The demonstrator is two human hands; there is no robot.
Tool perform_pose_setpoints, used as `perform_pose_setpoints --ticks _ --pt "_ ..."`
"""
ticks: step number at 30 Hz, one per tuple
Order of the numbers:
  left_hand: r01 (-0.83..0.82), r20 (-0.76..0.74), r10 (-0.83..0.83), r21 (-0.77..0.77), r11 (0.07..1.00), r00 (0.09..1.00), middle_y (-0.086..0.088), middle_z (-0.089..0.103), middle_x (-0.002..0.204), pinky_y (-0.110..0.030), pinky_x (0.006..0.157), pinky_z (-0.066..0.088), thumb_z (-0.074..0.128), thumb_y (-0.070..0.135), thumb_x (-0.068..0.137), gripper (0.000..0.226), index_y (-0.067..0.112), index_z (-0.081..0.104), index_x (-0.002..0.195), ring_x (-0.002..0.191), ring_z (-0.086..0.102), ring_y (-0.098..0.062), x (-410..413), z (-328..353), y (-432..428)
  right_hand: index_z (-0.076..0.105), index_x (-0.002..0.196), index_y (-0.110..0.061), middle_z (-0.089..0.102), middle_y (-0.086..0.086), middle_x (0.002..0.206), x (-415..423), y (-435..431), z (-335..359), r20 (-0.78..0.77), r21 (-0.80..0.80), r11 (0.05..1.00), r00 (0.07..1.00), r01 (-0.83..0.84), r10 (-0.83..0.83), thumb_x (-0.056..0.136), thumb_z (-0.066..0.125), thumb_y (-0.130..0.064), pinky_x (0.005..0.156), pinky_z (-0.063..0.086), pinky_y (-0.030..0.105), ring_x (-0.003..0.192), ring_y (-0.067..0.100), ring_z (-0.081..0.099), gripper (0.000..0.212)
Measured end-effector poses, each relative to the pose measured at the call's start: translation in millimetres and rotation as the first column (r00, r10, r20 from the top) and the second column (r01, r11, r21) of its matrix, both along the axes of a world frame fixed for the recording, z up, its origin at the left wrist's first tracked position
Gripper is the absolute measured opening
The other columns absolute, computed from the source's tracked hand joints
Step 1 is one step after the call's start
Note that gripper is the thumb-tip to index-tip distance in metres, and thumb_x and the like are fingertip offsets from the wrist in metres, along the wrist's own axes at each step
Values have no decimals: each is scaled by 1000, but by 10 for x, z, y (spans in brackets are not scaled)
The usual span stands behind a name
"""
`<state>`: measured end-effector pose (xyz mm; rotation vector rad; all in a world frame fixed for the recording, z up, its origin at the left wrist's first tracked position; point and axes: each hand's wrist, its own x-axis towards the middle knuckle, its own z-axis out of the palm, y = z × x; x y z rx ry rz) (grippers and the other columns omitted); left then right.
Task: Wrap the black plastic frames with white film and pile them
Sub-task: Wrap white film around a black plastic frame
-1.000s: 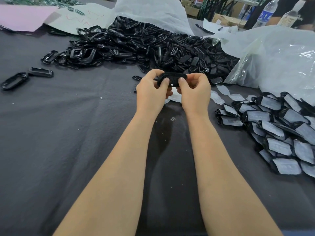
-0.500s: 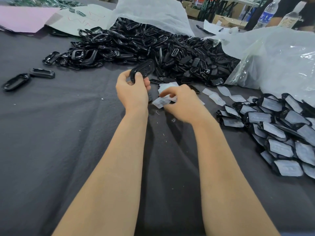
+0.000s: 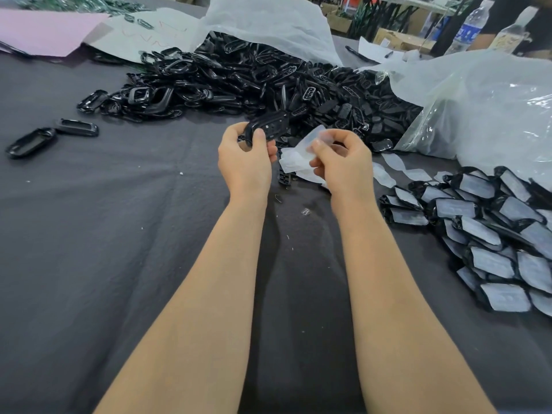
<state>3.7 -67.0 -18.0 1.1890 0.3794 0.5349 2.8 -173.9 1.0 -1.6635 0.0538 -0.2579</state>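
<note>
Black plastic frame (image 3: 270, 124): glossy and oblong, with rounded ends and small cut-outs in its face. It was raised above the counter at mid-scene, just near of the heap, and its left end was covered by the hand.
Left hand (image 3: 246, 162): fingers and thumb were clamped round the frame's left end.
White film (image 3: 312, 138): a thin, translucent slip with a rounded edge. It was blurred, so its full outline was hard to trace.
Right hand (image 3: 343, 165): thumb and fingers were pinched together on the film, just right of the frame.
Spare film (image 3: 291, 164): pale slips lay on the counter under the hands, partly hidden by the right one.
Unwrapped heap (image 3: 268, 82): shiny black frames lay tangled at the far side, spilling from a crinkled white bag (image 3: 268, 22). They were too jumbled to count.
Wrapped pile (image 3: 493, 234): at near right, black frames faced with matte whitish film overlapped like scales. The pile was cut off by the right edge.
Counter (image 3: 89, 234): covered in dark grey cloth, creased and flecked with lint.
Clear bag (image 3: 478, 109): crumpled and glossy, at far right. Its contents could not be made out.
</note>
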Motion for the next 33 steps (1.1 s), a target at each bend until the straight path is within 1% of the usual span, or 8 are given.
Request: perform_pose_setpoints --ticks 3,8,12,15,17,23,27,33 --pt "18 -9 -17 58 998 1000 -2 63 75 -18 61 51 51 9 97 9 17 52 99 58 60 -4 6 -6 -5 55 85 -16 66 -2 73 -2 -11 23 -20 51 999 1000 -2 3 89 58 -4 50 44 13 48 0 53 14" --pt "30 -14 -29 92 995 999 0 64 74 -26 70 57 51 9 97 9 17 53 101 61 62 -5 2 -12 -12 54 85 -13 64 2 80 10 9 44 -54 165 986 998 -8 17 88 61 -6 56 50 16 55 4 60 10" --pt "45 -19 -43 105 993 999 0 64 75 -30 75 58 52 9 97 10 15 53 105 60 62 -5 2 -18 -16 55 83 -13 58 -2 73 33 -14 6 -35 120 991 998 61 -57 95 57 -18 57 50 16 56 3 57 13" --pt "52 -21 -50 114 992 999 0 64 76 -29 73 58 52 9 97 12 14 54 108 59 62 -3 8 -24 -16 57 97 -8 60 2 72 44 -38 -9 -4 166 984 998 70 -70 95 55 -8 58 51 16 55 3 57 2" --pt "56 -22 -54 121 991 998 -1 65 76 -27 71 58 51 9 97 13 13 54 109 58 61 -1 15 -28 -19 58 102 -10 62 2 74 47 -45 -13 -4 180 982 998 61 -62 94 56 -6 59 52 15 55 2 58 9" --pt "60 -13 -59 113 992 998 1 64 73 -26 70 57 51 9 97 10 16 53 103 55 60 -1 20 -23 -30 57 89 -15 65 1 76 55 -47 -7 -24 205 977 998 55 -51 94 54 -6 57 51 16 60 6 64 11" --pt "55 -11 -54 113 992 998 0 65 74 -25 68 57 51 9 97 11 14 54 106 55 60 0 15 -26 -24 52 87 -12 58 3 78 54 -47 -14 0 160 985 998 65 -65 92 53 1 62 53 16 57 4 63 14" --pt "55 -14 -54 140 989 998 1 65 72 -38 81 58 52 11 97 11 15 54 106 61 62 -6 13 -30 -23 55 103 -15 53 5 84 8 -25 19 -18 248 967 997 -67 74 90 49 6 76 58 22 70 10 66 26"
